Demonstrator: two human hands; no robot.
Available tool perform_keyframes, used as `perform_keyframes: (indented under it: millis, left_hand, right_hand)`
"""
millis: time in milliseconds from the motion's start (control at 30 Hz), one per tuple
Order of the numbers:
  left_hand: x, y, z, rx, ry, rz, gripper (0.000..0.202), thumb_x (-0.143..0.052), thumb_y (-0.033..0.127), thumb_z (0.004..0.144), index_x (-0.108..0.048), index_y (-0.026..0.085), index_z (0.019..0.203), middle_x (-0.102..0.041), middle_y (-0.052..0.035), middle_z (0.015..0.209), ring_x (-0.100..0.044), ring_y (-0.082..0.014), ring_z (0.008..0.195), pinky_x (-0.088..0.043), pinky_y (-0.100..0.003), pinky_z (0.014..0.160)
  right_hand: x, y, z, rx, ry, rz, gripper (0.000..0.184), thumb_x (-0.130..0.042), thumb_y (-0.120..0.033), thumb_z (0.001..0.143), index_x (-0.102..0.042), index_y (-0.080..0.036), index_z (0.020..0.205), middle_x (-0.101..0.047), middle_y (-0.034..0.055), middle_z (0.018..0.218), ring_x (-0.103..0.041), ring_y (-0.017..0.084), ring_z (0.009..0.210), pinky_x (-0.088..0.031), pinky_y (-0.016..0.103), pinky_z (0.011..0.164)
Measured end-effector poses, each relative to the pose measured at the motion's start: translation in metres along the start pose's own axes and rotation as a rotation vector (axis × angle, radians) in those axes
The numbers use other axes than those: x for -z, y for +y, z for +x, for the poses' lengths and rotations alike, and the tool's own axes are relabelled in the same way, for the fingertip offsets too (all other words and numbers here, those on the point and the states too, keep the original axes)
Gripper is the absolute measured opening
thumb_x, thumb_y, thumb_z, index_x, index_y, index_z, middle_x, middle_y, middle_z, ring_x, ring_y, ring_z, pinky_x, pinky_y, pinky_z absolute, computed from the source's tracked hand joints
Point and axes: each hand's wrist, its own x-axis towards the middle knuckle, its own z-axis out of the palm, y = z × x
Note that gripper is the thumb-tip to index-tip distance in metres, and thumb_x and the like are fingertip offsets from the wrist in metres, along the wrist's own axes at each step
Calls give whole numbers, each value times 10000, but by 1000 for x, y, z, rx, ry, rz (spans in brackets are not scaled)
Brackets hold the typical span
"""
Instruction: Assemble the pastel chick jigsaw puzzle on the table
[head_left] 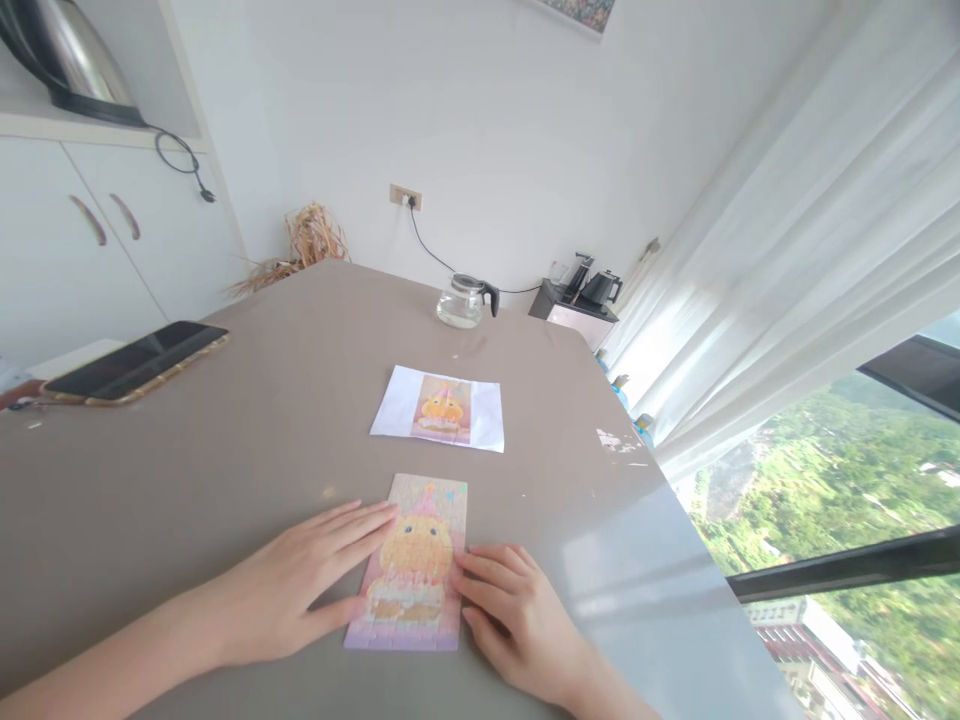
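Table (285, 410), puzzle (416, 555) lengthwise away, hat end (429, 495) farthest

Left grip (315, 568) and right grip (521, 612) are bare and slim-fingered.

The left hand (319, 570) is palm down, fingers straight, thumb apart, its forearm (161, 640) bare; the right hand (521, 610), fingers bent, is nearer the table's (277, 410) right edge.

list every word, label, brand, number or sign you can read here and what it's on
No text can be read.
Jigsaw puzzle: pale marks, too blurred to tell if any are letters.
Printed paper sheet: picture too small to make out lettering.
Smartphone: dark screen, nothing legible.
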Motion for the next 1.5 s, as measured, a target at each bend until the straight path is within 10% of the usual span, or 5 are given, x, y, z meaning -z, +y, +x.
perform_keyframes:
  millis: [600, 867, 1133, 1500]
  left_hand:
    - [-9, 5, 4, 78, 61, -128, 426, -485, 277, 947, -452, 280, 1372, -467, -38, 1425, -468, -253, 1283, -450, -389, 1037]
    - [-15, 1, -3, 190, 106, -175, 482, -431, 381, 982, -307, 333, 1445, -430, -19, 1456, -473, -247, 1283, -446, -395, 1030]
    - [-17, -6, -10, 61, -11, -14, 867, -564, 596, 850, -103, 266, 1504, -253, -78, 1535, -360, -323, 1350, -419, -466, 1046]
    - [-21, -7, -7, 18, 32, 86, 920, -546, 685, 809, -112, 268, 1505, -332, -61, 1500, -450, -331, 1290, -482, -441, 975]
  right_hand:
    - [0, -9, 3, 51, 2, -104, 287, -527, -152, 875, -583, -151, 1157, -650, 122, 1128, -603, 229, 992, -527, 358, 839]
    - [-2, -6, 0, 22, -20, -119, 299, -477, -283, 924, -513, -172, 1199, -570, 152, 1245, -556, 254, 1094, -494, 406, 900]
    - [-7, 10, -4, -52, -45, -201, 793, -495, -619, 870, -278, -115, 1442, -423, 202, 1416, -357, 347, 1325, -348, 546, 1048]
    - [-4, -5, 3, -46, -143, -157, 579, -493, -613, 881, -482, -253, 1335, -433, 132, 1431, -421, 335, 1273, -283, 590, 1058]
